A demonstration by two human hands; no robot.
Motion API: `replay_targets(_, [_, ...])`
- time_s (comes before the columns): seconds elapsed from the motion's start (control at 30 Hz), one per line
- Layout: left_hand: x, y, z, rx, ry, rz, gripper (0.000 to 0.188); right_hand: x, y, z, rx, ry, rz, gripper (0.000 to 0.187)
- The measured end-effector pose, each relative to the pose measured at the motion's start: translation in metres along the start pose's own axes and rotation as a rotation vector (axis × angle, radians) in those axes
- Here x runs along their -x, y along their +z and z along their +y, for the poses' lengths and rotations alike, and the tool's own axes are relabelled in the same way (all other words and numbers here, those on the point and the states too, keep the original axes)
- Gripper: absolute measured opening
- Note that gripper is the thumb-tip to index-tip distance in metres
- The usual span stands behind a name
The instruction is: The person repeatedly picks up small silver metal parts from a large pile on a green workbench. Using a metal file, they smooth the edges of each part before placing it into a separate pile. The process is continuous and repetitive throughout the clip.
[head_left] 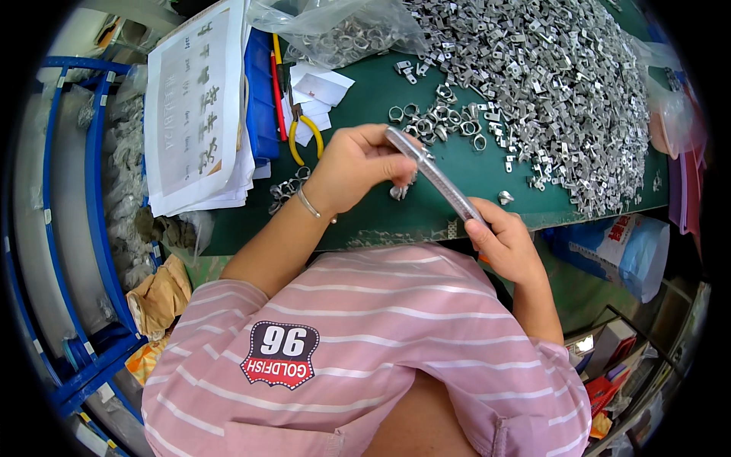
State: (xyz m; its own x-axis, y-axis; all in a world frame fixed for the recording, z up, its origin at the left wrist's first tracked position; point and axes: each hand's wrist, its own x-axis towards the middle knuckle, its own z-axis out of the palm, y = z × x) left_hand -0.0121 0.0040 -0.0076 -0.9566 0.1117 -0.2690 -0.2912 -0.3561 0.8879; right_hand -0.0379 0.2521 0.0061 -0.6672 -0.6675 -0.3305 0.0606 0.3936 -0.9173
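Observation:
Between my hands is a long, slim grey thing (442,179) with shiny, clear-looking edges, slightly curved and tilted down to the right. I cannot make out its kind. My left hand (364,164) closes around its upper end, thumb bent across it. At the lower end my right hand (502,236) pinches it between thumb and fingers. Small metal ring clamps (449,122) lie on the green tabletop (358,217) just beyond it. A few more metal pieces (400,192) show partly hidden below my left hand.
A large heap of small metal brackets (548,91) covers the right back. Yellow-handled pliers (304,137), a red pen (277,99) and paper slips lie by a blue bin (261,107). Sheets (194,114) stand left, beside a blue rack (99,190). A clear bag (343,34) holds rings.

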Motion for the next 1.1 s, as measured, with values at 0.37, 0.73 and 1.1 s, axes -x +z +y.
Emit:
replay_targets(0.37, [0.004,0.008,-0.008,-0.082,0.14,-0.101,0.02,0.0,-0.004,0.0,-0.099,0.072,-0.123,0.03])
replay_targets(0.73, [-0.048,-0.027,0.004,-0.984,0.303,0.303,0.014,0.008,-0.017,0.016,-0.314,0.102,0.062,0.035])
replay_targets(1.1, [-0.033,-0.032,-0.001,0.393,-0.025,0.024,0.015,0.003,-0.01,0.016,-0.269,0.09,0.047,0.035])
